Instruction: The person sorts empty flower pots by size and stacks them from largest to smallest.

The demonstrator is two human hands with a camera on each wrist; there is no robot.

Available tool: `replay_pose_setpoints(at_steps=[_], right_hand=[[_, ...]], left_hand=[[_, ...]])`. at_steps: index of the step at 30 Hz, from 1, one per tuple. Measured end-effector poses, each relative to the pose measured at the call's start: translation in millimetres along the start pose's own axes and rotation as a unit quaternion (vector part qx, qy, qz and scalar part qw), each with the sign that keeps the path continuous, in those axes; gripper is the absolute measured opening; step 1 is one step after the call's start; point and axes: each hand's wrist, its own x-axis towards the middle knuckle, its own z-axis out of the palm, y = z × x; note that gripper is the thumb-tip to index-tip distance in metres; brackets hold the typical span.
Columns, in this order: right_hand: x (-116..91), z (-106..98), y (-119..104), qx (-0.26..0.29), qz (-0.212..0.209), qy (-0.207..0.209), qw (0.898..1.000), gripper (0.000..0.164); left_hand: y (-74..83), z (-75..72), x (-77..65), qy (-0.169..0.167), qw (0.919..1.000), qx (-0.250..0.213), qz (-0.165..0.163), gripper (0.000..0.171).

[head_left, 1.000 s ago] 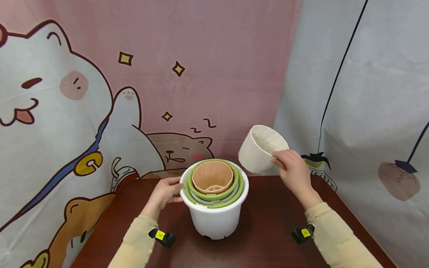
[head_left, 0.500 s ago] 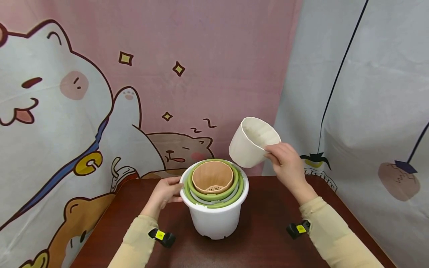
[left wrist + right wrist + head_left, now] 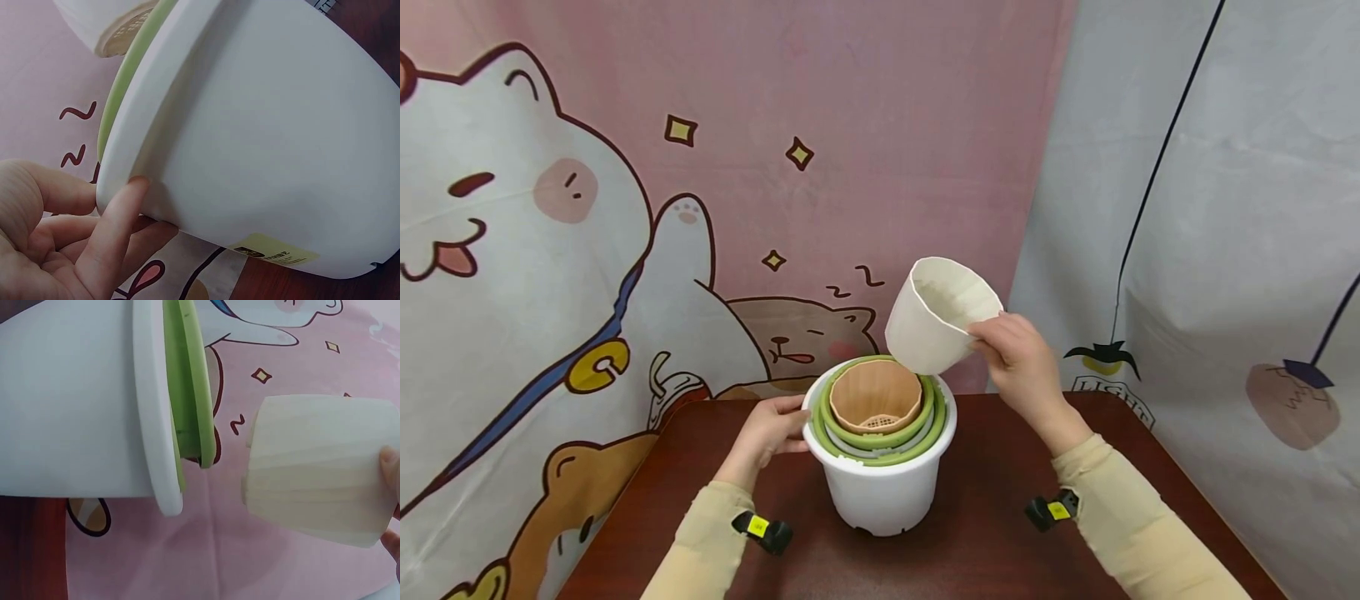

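Note:
A large white flower pot (image 3: pixel 883 500) stands upright on the table, with green and grey pots nested in it. Innermost sits a tan pot (image 3: pixel 865 396) with holes in its bottom. My left hand (image 3: pixel 772 433) pinches the large pot's left rim; in the left wrist view the thumb and fingers (image 3: pixel 115 231) lie on both sides of that rim. Up in the air, my right hand (image 3: pixel 1018 358) pinches the rim of a small cream flower pot (image 3: pixel 925 333). It is tilted, above and right of the nested pots; the right wrist view shows a gap between them.
The dark red-brown table (image 3: pixel 1000 517) lies under the pots. Behind it hangs a pink cloth (image 3: pixel 887 167) with cartoon animals, and a grey-white cloth (image 3: pixel 1187 208) hangs on the right. A yellowish label (image 3: pixel 275 248) shows on the large pot's side.
The right hand has carried the cream pot leftward and somewhat up, toward the nested pots. My left hand keeps its place on the large pot's rim.

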Motion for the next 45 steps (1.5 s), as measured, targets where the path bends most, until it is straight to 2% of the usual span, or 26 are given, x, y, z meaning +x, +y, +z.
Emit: replay_pose_setpoints(at_steps=[13, 27, 31, 38, 45], right_hand=[[11.0, 10.9, -16.3, 0.025, -0.026, -0.016, 0.999, 0.029], [13.1, 24.6, -24.3, 0.062, -0.058, -0.031, 0.996, 0.027], [12.7, 27.4, -27.2, 0.06, -0.065, -0.032, 0.996, 0.029], [10.0, 31.1, -31.3, 0.056, -0.061, -0.058, 0.995, 0.026], [5.8, 37.8, -32.6, 0.058, -0.078, -0.059, 0.994, 0.03]], left_hand=[[1.6, -0.5, -0.1, -0.002, 1.0, -0.006, -0.003, 0.041], [0.9, -1.2, 0.8, -0.006, 0.9999, -0.009, -0.001, 0.04], [0.4, -1.3, 1.0, -0.006, 0.9999, -0.01, -0.002, 0.04], [-0.1, -1.5, 0.8, -0.005, 0.9999, -0.009, -0.001, 0.041], [-0.4, -1.4, 0.8, -0.005, 0.9999, -0.009, -0.003, 0.041]])
